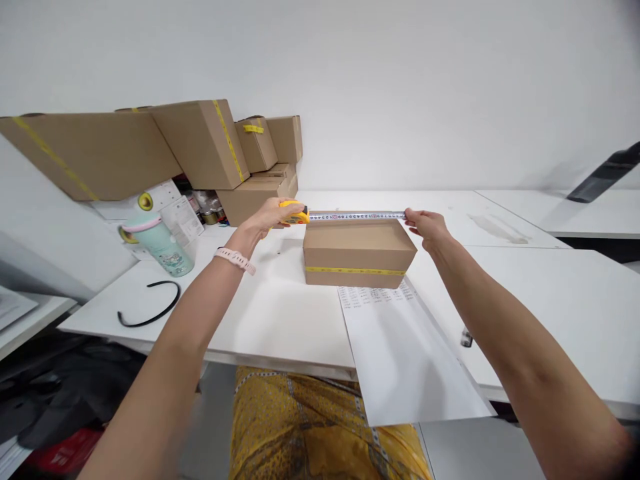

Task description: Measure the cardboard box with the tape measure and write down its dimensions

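Steadily, the two hands stand apart with a tape drawn straight between them: the left hand (274,215) is closed round the yellow case of the tape measure (294,212), and the right hand (426,223) pinches the free end of its blade (357,215). The blade runs along the far top edge of a cardboard box (357,252); whether it touches the cardboard, I cannot tell. The box sits between the front and back edges of the white surface (280,320), its near side banded with yellow tape. A printed sheet (400,347) lies just before the box and hangs over the front edge. Toward the left front corner lies a black hoop (176,301), near a mint tumbler (165,248) by the left edge.
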`<state>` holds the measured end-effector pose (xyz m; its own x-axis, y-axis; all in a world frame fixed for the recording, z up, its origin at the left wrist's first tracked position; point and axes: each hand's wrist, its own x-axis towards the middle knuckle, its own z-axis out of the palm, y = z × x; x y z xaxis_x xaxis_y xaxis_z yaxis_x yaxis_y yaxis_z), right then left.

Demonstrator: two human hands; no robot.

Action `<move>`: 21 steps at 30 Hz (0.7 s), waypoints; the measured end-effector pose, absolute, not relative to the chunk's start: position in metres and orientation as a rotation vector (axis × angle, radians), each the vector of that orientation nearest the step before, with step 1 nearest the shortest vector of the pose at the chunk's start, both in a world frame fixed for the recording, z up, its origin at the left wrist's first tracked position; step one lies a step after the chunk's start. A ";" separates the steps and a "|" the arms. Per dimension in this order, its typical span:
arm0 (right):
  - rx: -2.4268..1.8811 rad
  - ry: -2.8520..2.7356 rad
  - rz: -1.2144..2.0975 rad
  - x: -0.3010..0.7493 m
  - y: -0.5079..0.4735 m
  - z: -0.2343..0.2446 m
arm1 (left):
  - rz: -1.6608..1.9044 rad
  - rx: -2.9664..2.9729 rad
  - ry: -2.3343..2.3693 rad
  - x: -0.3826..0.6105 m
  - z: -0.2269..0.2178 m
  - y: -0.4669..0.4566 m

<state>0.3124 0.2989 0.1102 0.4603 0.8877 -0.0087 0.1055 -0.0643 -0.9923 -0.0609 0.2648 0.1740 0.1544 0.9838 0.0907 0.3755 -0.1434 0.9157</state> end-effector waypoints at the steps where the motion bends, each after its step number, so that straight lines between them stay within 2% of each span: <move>1: -1.459 -0.936 0.778 0.314 0.301 0.116 | 0.956 1.672 1.281 -0.059 0.177 0.251; 3: -1.347 -1.033 0.715 0.316 0.304 0.128 | 0.817 1.684 1.124 -0.049 0.170 0.213; 6: -1.262 -1.310 0.768 0.306 0.309 0.140 | 0.590 1.327 0.866 -0.016 0.129 0.143; 9: -1.296 -1.565 0.960 0.284 0.319 0.144 | 0.663 0.992 0.698 0.030 0.080 0.093; 11: -1.361 -1.635 1.007 0.268 0.331 0.143 | 0.777 0.880 0.660 0.058 0.064 0.083; 15: -1.491 -1.629 0.966 0.248 0.358 0.136 | 0.901 0.810 0.682 0.087 0.080 0.102; 21: -1.459 -1.585 1.019 0.251 0.374 0.117 | 0.878 0.747 0.711 0.104 0.102 0.113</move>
